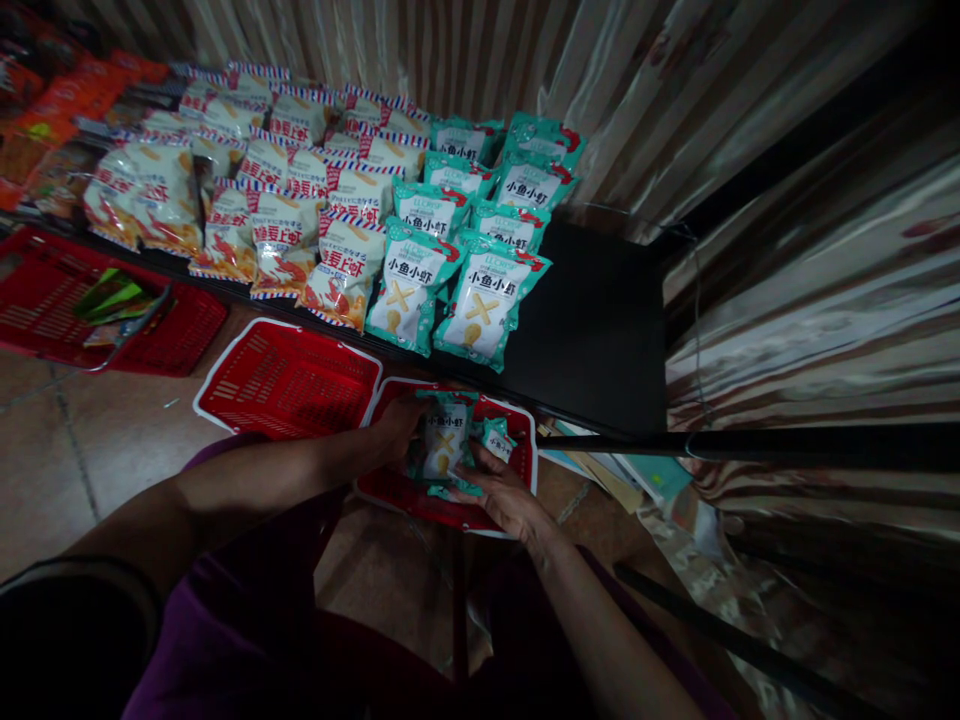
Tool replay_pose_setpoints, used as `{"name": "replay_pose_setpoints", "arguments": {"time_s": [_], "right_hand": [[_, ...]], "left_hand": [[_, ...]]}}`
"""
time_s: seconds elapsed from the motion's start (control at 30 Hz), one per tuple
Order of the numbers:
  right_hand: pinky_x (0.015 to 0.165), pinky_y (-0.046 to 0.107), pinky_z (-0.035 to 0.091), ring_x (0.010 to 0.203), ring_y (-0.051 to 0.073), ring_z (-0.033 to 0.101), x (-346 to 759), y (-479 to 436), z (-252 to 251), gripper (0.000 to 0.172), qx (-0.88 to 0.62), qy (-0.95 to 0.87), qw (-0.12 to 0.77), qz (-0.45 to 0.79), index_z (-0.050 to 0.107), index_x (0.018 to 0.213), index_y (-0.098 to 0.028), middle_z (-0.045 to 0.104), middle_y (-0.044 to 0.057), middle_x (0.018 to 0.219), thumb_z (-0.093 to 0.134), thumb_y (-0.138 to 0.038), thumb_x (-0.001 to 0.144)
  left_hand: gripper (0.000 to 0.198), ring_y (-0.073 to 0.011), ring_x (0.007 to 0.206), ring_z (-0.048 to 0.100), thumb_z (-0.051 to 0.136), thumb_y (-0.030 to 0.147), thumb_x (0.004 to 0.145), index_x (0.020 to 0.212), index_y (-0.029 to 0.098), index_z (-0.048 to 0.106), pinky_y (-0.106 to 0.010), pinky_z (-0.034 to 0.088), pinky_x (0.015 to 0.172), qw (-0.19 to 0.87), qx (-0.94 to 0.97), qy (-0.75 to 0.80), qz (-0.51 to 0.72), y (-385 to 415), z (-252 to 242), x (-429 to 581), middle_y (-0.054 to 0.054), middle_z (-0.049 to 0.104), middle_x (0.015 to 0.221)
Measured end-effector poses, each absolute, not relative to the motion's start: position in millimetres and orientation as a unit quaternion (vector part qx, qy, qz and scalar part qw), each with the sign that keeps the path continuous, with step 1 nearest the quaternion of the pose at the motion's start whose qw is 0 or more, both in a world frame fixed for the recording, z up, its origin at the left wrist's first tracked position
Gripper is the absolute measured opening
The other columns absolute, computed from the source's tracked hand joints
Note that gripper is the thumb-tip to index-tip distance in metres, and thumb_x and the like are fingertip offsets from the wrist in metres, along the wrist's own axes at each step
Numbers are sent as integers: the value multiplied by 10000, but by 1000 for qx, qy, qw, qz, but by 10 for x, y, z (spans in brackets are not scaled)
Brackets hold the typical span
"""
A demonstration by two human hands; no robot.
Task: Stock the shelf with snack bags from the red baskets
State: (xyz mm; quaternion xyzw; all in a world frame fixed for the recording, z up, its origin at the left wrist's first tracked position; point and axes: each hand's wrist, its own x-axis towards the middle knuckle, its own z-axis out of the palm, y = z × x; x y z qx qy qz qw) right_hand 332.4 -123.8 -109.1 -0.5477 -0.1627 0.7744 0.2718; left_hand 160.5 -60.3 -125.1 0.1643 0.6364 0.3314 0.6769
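Both my hands are down at a red basket (531, 480) with a white rim. Between them is a teal-and-white snack bag (444, 440), its printed front facing up. My left hand (397, 432) grips the bag's left side, its fingertips partly hidden behind it. At the lower right side, my right hand (501, 492) is closed on the same bag. Another teal snack bag (498, 440) shows in the basket just above my right hand.
On the black table (592, 310) stand rows of teal snack bags (484, 300) and white-and-red snack bags (341, 265). A second red basket (289, 375) sits left of mine, and a third red basket (187, 325) holds a green packet (112, 297). A striped curtain (825, 230) hangs right.
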Motion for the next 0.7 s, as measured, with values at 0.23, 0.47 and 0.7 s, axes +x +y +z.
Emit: {"name": "replay_pose_setpoints", "arguments": {"time_s": [0.23,0.47,0.7], "right_hand": [[792,343,567,791,160,672,3306,-1239,-1117,550,-554,-193,263,766,594,1052,-223,658,10,947,799,-195,543],[734,326,557,850,179,663,3355,-1240,-1157,599,-569,-203,261,753,573,1100,-240,644,40,1065,799,-243,545],[718,336,530,872,215,669,3373,-1244,-1042,560,-520,-279,222,776,603,1059,-193,678,69,1020,804,-388,575]], "left_hand": [[280,-142,660,581,671,394,706,874,180,604,-248,438,584,655,170,664,320,-598,-1232,1589,-23,640,729],[444,-219,780,597,687,514,635,923,188,599,-322,445,650,691,184,636,291,-686,-1087,1614,-86,676,875],[351,-243,793,621,652,460,647,875,195,610,-340,447,669,723,224,607,243,-823,-996,1648,-66,692,829]]}}
